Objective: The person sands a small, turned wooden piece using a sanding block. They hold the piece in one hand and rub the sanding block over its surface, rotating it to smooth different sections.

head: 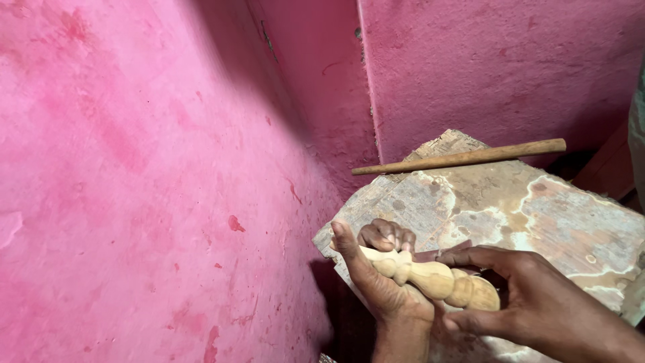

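My left hand [376, 269] grips the narrow end of a pale turned wooden piece [437, 279] with rounded bulges, held over the corner of a worn board. My right hand [531, 296] holds the thicker end of the same piece from the right, and its fingers press a small brownish scrap, perhaps sandpaper [443, 252], against the wood. Both hands are closed around the piece.
The worn, stained wooden board [551, 208] serves as a work surface. A long round wooden stick [463, 158] lies across its far edge. Rough pink walls [148, 168] stand close on the left and behind, meeting at a corner.
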